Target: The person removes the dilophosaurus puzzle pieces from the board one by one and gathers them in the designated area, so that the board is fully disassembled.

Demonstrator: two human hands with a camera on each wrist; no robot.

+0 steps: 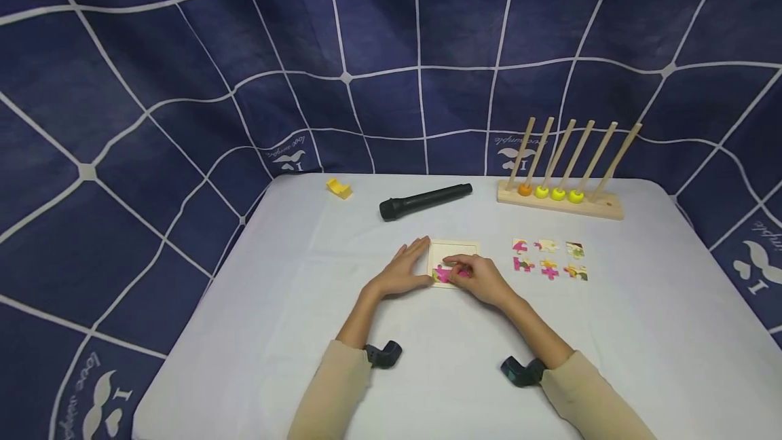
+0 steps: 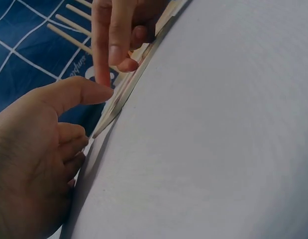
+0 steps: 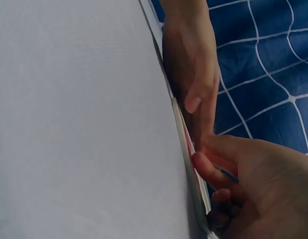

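A person in beige sleeves leans both hands in over a small wooden puzzle tray at the middle of a white-covered table. The left hand, fingers straight and thumb held apart, flanks the tray's left edge, fingertips at the far corner and thumb at the near one. The right hand reaches over the tray's right side, index finger extended and other fingers bent above pink puzzle pieces along the near rim; whether it pinches one cannot be told from any view. Pale tray floor shows beyond the pieces, toward the far rim.

To the right, across a strip of white cloth, six loose pieces lie in two rows of three, well inside the table's right edge. Beyond the tray, a black microphone lies at a slant, with open cloth between the two. A yellow block sits near the far edge at left; a wooden stand with six rods and four beads occupies the far right. White cloth spreads between the forearms toward the near side. Behind hangs a blue curtain with white lines.
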